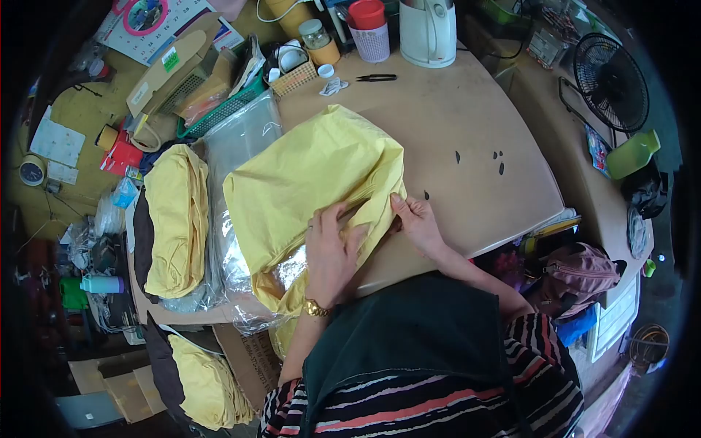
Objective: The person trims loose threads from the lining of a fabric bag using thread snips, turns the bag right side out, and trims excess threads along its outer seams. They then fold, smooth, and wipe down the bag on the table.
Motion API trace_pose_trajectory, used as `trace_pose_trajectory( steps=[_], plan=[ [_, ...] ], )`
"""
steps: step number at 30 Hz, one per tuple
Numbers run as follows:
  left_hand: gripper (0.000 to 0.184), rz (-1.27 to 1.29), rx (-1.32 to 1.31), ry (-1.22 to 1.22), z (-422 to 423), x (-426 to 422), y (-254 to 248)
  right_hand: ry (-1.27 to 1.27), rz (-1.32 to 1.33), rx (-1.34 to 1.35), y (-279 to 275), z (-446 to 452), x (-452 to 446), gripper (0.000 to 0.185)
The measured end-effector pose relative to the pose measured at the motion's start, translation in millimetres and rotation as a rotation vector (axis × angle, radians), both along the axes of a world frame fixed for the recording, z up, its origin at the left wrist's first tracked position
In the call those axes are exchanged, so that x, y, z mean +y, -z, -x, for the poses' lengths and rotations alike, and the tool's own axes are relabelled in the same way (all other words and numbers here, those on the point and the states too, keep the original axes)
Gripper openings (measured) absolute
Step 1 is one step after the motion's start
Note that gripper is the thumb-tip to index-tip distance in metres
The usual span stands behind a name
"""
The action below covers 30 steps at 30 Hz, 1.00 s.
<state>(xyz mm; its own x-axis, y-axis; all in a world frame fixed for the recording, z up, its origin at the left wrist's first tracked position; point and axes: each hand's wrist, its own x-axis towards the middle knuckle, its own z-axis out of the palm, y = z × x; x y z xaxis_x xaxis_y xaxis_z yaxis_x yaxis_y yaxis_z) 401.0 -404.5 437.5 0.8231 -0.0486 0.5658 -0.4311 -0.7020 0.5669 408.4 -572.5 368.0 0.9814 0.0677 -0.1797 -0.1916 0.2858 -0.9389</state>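
Note:
A piece of yellow cloth (307, 160), loosely bunched with an open folded edge, lies on the table in front of me. My right hand (420, 223) pinches its right edge between thumb and fingers. With fingers curled into the folds at its lower middle, my left hand (332, 252) grips the same cloth; a gold watch is on that wrist. Part of the cloth hangs over the near table edge, beside my left forearm. Clear plastic sheets (248, 131) lie under and left of it. The fingertips of my left hand are partly hidden by folds.
Folded yellow cloth bundles lie at the left (175, 219) and lower left (208, 383). Small black scissors-like snips (376, 77), a white kettle (428, 33), a jar (319, 41) and a green basket (226, 109) stand along the back. A black fan (610, 80) is at right.

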Motion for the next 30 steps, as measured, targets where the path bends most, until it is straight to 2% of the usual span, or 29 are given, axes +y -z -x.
trace_pose_trajectory(
  steps=[3, 5, 7, 9, 13, 15, 16, 18, 22, 25, 28, 30],
  plan=[
    [0.026, -0.096, -0.224, 0.077, -8.5, -11.3, -3.6, -0.038, 0.124, -0.150, 6.4, 2.8, 3.3, 0.040],
    [0.030, -0.226, 0.281, 0.052, -6.1, -10.7, -1.8, -0.036, 0.069, -0.138, 5.8, 4.8, 4.0, 0.042],
    [0.033, -0.211, 0.342, 0.055, -10.8, -7.3, 0.7, -0.028, 0.014, -0.129, 3.8, 4.3, 1.9, 0.043],
    [0.037, -0.201, 0.407, 0.058, -12.2, -6.7, 0.9, -0.055, -0.063, 0.036, 1.1, 4.6, 0.3, 0.047],
    [0.044, -0.278, 0.427, 0.104, -11.6, -12.7, -11.0, 0.051, -0.031, 0.058, -0.5, 2.0, 3.4, 0.050],
    [0.044, -0.306, 0.405, 0.110, -13.6, -16.1, -12.0, -0.110, 0.209, -0.007, 5.1, 0.5, 3.6, 0.043],
    [0.043, -0.268, 0.392, 0.107, -17.0, -17.2, -9.3, -0.112, 0.206, -0.008, 4.1, 1.0, 4.3, 0.043],
    [0.042, -0.235, 0.375, 0.107, -19.9, -17.3, -10.7, 0.165, -0.022, 0.051, -10.0, -0.2, 6.3, 0.043],
    [0.042, -0.279, 0.365, 0.092, -12.1, -17.5, -13.8, 0.113, -0.068, 0.047, 0.7, -3.9, -3.8, 0.041],
    [0.046, -0.268, 0.302, 0.118, -7.4, -18.4, -7.8, 0.041, 0.081, -0.048, 1.3, -2.8, -1.8, 0.037],
    [0.044, -0.260, 0.305, 0.080, -9.5, -11.6, -3.8, 0.091, -0.002, -0.061, 11.3, -3.5, -1.4, 0.031],
    [0.041, -0.242, 0.342, 0.032, -12.3, -7.6, -5.1, 0.106, -0.243, -0.077, 18.1, -4.9, 0.2, 0.026]
  ],
)
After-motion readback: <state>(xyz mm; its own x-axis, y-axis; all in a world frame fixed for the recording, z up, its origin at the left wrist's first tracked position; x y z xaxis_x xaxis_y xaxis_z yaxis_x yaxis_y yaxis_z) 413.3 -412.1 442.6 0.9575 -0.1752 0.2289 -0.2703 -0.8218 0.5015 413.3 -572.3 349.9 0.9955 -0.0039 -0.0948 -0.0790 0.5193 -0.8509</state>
